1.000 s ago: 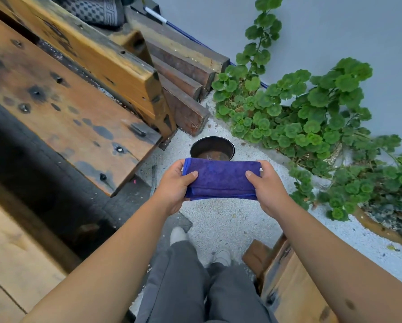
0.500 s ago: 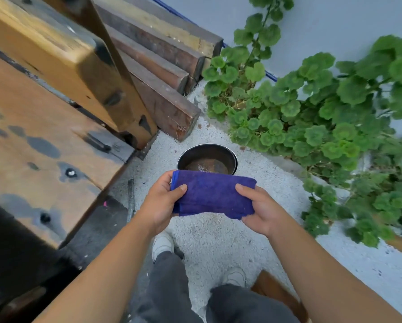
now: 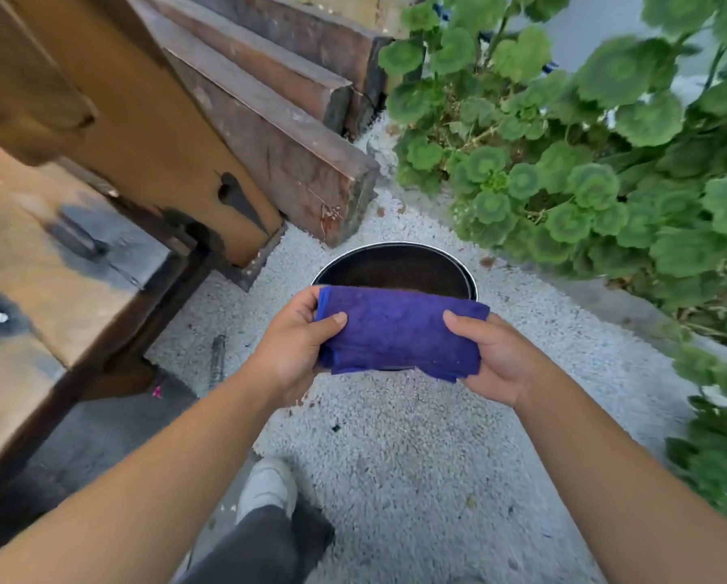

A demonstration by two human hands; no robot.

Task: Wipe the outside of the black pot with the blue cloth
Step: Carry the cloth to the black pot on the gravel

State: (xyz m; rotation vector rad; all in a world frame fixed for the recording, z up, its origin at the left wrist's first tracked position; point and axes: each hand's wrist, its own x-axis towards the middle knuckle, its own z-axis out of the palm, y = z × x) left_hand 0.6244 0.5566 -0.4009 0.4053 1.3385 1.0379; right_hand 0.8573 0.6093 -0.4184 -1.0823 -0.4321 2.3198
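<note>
A round black pot (image 3: 395, 257) stands on pale gravel, with brown soil showing inside its rim. A folded blue cloth (image 3: 395, 330) is stretched in front of the pot and hides its near side. My left hand (image 3: 294, 347) grips the cloth's left end, thumb on top. My right hand (image 3: 496, 356) grips its right end the same way. Whether the cloth touches the pot's wall cannot be seen.
A wooden bench (image 3: 58, 255) with dark stains fills the left side, its leg (image 3: 176, 137) reaching down near the pot. Stacked timber beams (image 3: 294, 132) lie behind. A leafy green plant (image 3: 585, 153) crowds the right. My white shoe (image 3: 269, 486) stands on the gravel (image 3: 416, 457) below.
The view has dropped closer to the pot, which now looks much larger. Both hands have carried the cloth down towards the pot's near side.
</note>
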